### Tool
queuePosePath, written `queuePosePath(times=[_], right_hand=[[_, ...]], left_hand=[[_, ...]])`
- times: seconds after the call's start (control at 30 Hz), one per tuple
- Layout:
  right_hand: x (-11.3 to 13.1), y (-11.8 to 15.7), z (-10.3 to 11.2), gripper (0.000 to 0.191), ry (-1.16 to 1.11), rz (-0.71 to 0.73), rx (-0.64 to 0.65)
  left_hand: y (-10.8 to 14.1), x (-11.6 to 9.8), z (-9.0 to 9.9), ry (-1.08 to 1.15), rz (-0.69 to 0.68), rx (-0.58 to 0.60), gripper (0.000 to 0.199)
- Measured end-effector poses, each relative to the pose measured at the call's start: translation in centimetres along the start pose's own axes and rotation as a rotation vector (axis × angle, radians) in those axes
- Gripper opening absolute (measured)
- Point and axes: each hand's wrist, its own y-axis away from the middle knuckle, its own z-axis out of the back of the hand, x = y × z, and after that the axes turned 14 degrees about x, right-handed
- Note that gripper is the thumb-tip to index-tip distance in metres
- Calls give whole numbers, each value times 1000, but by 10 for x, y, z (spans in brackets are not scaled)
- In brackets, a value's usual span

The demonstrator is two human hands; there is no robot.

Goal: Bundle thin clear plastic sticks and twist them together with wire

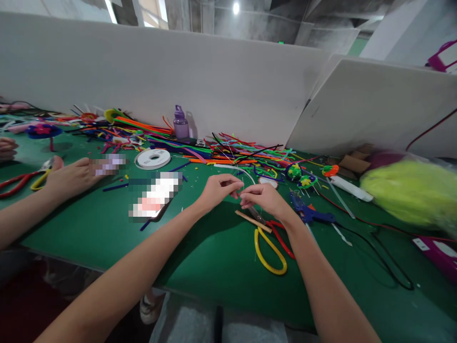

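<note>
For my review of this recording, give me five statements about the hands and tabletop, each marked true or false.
1. The left hand and right hand are close together, fingertips pinched. True.
2. The purple bottle lies on its side. False: the bottle stands upright.
3. The scissors near the hands have one yellow handle and one red handle. True.
4. The left hand holds the blue glue gun. False: the glue gun lies on the table.
5. The white spool lies flat. True.

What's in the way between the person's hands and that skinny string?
Nothing that I can see: the left hand and right hand pinch at the thin strand. The scissors and wooden stick lie on the table below, not in between.
</note>
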Motion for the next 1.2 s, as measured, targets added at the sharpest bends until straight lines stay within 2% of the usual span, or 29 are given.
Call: queuePosePath(times=[0.77, 1.2], right_hand=[[2, -2, -10, 19, -42, -44, -21], [-8, -6, -9, 15, -47, -18, -8]], left_hand=[[0, 1, -1, 79, 0, 14, 23], [0, 1, -3, 78, 5, 20, 24]])
